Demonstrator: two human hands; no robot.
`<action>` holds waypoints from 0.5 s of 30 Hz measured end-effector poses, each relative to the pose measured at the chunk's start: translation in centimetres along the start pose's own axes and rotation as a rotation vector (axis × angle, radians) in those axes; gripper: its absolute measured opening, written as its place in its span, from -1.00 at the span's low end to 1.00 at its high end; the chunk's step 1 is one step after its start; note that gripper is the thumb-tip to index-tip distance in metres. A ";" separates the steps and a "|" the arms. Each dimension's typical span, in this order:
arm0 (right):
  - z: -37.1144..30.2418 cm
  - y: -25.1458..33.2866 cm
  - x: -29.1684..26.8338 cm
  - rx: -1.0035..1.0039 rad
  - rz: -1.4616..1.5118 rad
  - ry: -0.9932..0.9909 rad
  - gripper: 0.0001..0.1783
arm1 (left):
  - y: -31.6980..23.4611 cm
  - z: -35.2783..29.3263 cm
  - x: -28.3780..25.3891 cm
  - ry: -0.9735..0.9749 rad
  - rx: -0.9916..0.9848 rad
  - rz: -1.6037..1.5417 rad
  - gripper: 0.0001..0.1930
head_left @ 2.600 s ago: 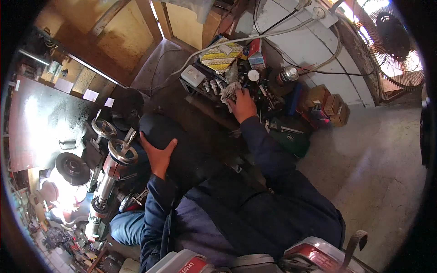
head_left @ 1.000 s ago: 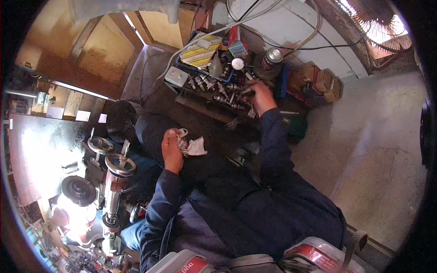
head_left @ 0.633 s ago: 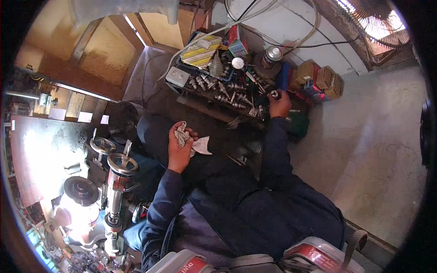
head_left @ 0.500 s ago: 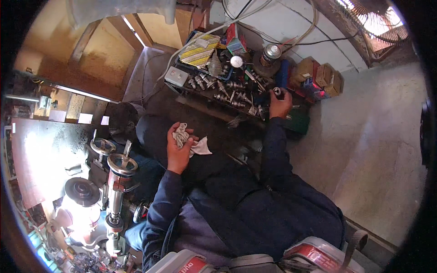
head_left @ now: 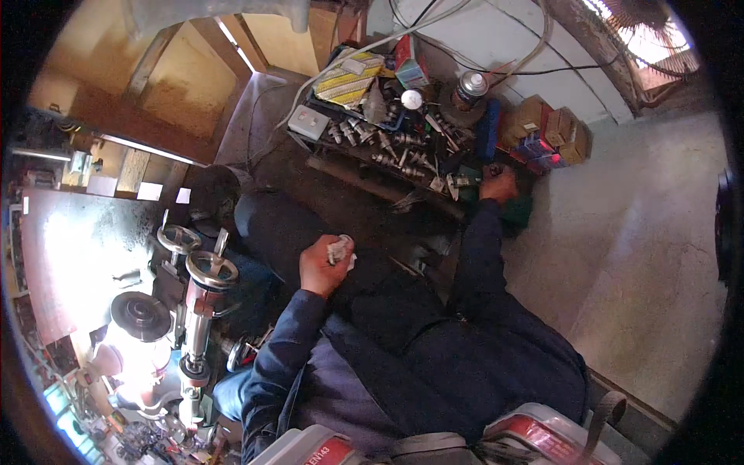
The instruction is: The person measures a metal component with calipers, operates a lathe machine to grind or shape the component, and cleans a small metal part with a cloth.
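Note:
My left hand [head_left: 324, 267] is closed round a crumpled white rag [head_left: 339, 249] above my lap, and a bit of the cloth sticks out past the fingers. At the right end of the low bench, my right hand [head_left: 500, 186] is curled, with a small dark round metal part [head_left: 495, 168] at its fingertips, partly in shadow. Just beside and below that hand sits a green case [head_left: 519, 213]. To its left lie several shiny metal shafts and toolholder-like parts [head_left: 403, 159] on the bench, along with a pale flat tool [head_left: 452, 187].
A yellow-striped box [head_left: 350, 81], a grey switch box [head_left: 308, 122], a spray can [head_left: 470, 89] and a blue cylinder [head_left: 487, 128] stand on the bench. Cardboard boxes [head_left: 535, 120] are stacked at its right. On my left is a machine with handwheels [head_left: 211, 270] and a bright lamp.
My right hand has moved right and slightly down, from over the bench toward the green case. My left hand has shifted right and down, closing tighter round the rag. The view has shifted slightly.

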State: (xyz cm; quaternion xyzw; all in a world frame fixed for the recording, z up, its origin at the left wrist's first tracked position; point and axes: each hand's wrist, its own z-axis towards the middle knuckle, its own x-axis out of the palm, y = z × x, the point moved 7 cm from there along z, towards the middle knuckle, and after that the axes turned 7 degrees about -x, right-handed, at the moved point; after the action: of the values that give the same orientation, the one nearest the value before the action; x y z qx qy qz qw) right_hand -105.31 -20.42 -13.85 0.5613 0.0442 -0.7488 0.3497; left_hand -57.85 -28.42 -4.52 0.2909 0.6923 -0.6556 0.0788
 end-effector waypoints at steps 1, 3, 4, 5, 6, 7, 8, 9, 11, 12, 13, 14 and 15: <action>-0.1 0.5 -0.1 0.074 -0.054 0.083 -0.55 | -0.6 0.0 -0.1 -0.011 -0.005 0.007 -0.75; -0.2 1.0 -0.2 0.050 -0.153 0.084 -0.55 | -3.2 -0.2 0.4 0.026 0.314 0.303 -0.69; 0.1 1.4 -0.5 0.034 -0.264 0.069 -0.55 | -2.7 -0.1 1.1 0.096 0.337 0.404 -0.68; 0.4 2.9 -1.2 0.028 -0.257 0.069 -0.55 | -3.1 0.2 0.7 0.087 0.335 0.407 -0.68; 0.7 5.8 -2.5 -0.114 -0.197 -0.047 -0.58 | -3.9 0.3 0.4 0.081 0.367 0.415 -0.67; 0.5 9.5 -4.1 -0.264 -0.132 -0.161 -0.61 | -4.3 0.2 -0.1 0.069 0.390 0.421 -0.65; 0.5 12.4 -3.9 -0.307 0.053 -0.035 -0.65 | -4.1 0.3 -0.1 0.066 0.388 0.423 -0.65; 0.4 15.7 -3.0 -0.353 0.240 0.094 -0.68 | -3.7 0.3 -0.1 0.091 0.395 0.406 -0.64; -0.1 21.3 -0.3 -0.524 0.435 0.234 -0.71 | -3.0 0.3 0.2 0.110 0.401 0.392 -0.63; -0.2 23.7 1.0 -0.636 0.415 0.263 -0.71 | -2.7 0.3 0.6 0.126 0.394 0.383 -0.63; -0.4 26.0 2.5 -0.750 0.399 0.293 -0.71 | -2.6 0.3 0.6 0.138 0.383 0.377 -0.63; 0.0 27.5 3.8 -0.758 0.408 0.294 -0.71 | -2.7 0.3 0.6 0.128 0.379 0.382 -0.63; -0.1 29.0 6.0 -0.813 0.173 0.404 -0.72 | -2.7 0.4 0.7 0.142 0.354 0.379 -0.65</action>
State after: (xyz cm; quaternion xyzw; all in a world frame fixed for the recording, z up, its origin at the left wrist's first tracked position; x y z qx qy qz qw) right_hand -89.38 -45.03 -9.64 0.5149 0.3542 -0.5145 0.5872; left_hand -59.90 -28.47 -2.63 0.4700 0.5037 -0.7180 0.0991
